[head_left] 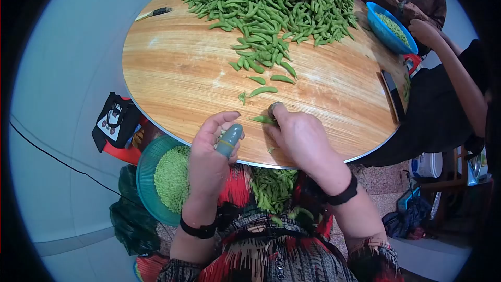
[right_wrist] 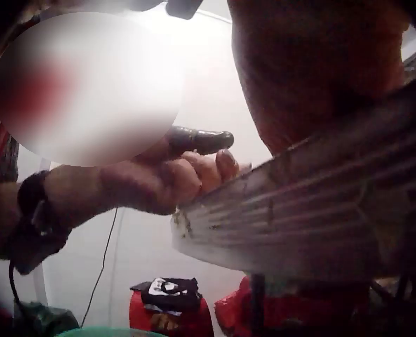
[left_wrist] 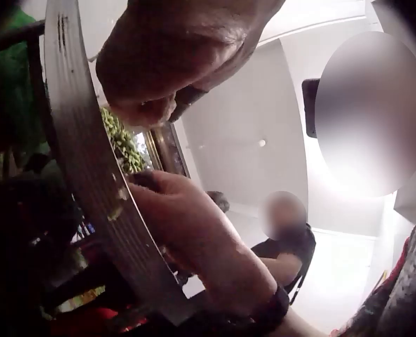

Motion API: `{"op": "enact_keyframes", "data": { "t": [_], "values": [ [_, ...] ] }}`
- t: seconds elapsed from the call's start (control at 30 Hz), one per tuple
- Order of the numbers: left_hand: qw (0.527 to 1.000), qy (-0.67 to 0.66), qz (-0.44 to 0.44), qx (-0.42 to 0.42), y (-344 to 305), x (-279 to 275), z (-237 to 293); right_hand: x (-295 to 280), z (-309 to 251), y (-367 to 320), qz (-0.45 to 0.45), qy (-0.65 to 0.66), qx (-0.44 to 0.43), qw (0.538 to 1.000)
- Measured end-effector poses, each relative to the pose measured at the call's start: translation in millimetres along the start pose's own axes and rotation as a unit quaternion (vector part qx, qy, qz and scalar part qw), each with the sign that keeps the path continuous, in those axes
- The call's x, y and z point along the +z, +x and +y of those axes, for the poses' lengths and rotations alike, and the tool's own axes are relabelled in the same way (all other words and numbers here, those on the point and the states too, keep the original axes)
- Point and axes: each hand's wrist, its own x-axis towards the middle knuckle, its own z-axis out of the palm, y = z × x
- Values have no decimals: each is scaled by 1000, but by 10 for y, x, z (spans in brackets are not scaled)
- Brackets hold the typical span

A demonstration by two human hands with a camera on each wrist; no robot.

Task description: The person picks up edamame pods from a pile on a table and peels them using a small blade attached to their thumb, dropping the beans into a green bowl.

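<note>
Over the near edge of the wooden table [head_left: 172,73], the left hand [head_left: 206,151] has its fingers curled round pale green beans [head_left: 223,133], partly hidden. A grey-green cover with a yellow band [head_left: 229,140] sits on its thumb. To its right, the right hand [head_left: 308,138], with a dark thumb cover [head_left: 273,108], pinches a green pod [head_left: 262,119] at the tabletop. Loose pods [head_left: 263,91] lie just beyond, below a large heap of pods [head_left: 271,5]. In the left wrist view the left hand [left_wrist: 187,56] is above the right hand [left_wrist: 201,232].
A teal basket of shelled beans [head_left: 143,177] stands below the table at the left. Pods or husks [head_left: 274,188] lie at the lap. A blue bowl [head_left: 383,34], a phone [head_left: 392,94] and a knife [head_left: 154,13] are on the table. Another person's arm [head_left: 459,73] is at the right.
</note>
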Motion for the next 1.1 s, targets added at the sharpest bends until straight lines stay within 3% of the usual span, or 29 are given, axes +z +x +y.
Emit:
{"op": "enact_keyframes", "data": {
  "t": [0.13, 0.2, 0.23, 0.3, 0.33, 0.37, 0.43, 0.47, 0.53, 0.67, 0.73, 0.77, 0.8, 0.83, 0.87, 0.93, 0.97, 1.0, 1.03, 1.1],
  "values": [
    [998, -52, 45, 1, -71, 183, -116, -11, 12, -106, 30, 108, 13, 994],
    [988, -134, 2, -79, -114, 269, -119, -108, -56, -244, 55, 301, 29, 952],
    [988, -134, 3, -79, -120, 266, -143, -106, -81, -302, 54, 302, 29, 951],
    [989, -135, -27, -54, -121, 252, -207, -97, -121, -406, 38, 414, 43, 908],
    [989, -134, -28, -54, -124, 246, -210, -119, -89, -461, -36, 463, 90, 881],
    [990, -129, -39, -42, -129, 236, -207, -162, -66, -492, -34, 465, 89, 880],
    [991, -124, -50, -30, -146, 247, -200, -252, -47, -540, -185, 631, 149, 738],
    [992, -110, -41, -34, -152, 275, -190, -263, -37, -557, -184, 632, 148, 738],
    [994, -95, -33, -38, -164, 308, -193, -275, -29, -588, -218, 705, 164, 655],
    [1000, -6, -6, 6, -190, 348, -258, -267, -46, -602, -212, 696, 175, 663],
    [999, 26, -6, 29, -199, 343, -249, -277, -54, -599, -221, 739, 219, 597],
    [997, -50, -63, -4, -205, 307, -220, -286, -55, -610, -220, 739, 219, 597],
    [984, -125, -118, -37, -210, 284, -198, -295, -55, -624, -228, 768, 232, 551],
    [984, -125, -119, -37, -214, 279, -190, -298, -56, -635, -235, 795, 245, 503],
    [984, -113, -129, -39, -220, 276, -186, -287, -60, -640, -235, 795, 245, 503],
    [984, -102, -139, -43, -235, 286, -204, -232, -69, -648, -185, 726, 238, 618],
    [991, 55, -121, 29, -239, 308, -226, -176, -71, -651, -185, 726, 238, 618],
    [968, 209, -100, 100, -239, 317, -241, -103, -70, -659, -108, 639, 178, 740],
    [968, 209, -100, 99, -227, 309, -246, -68, -72, -661, -29, 532, 113, 839],
    [939, 292, -84, 161, -193, 282, -245, -141, -53, -627, -55, 556, 152, 816]
  ]
}}
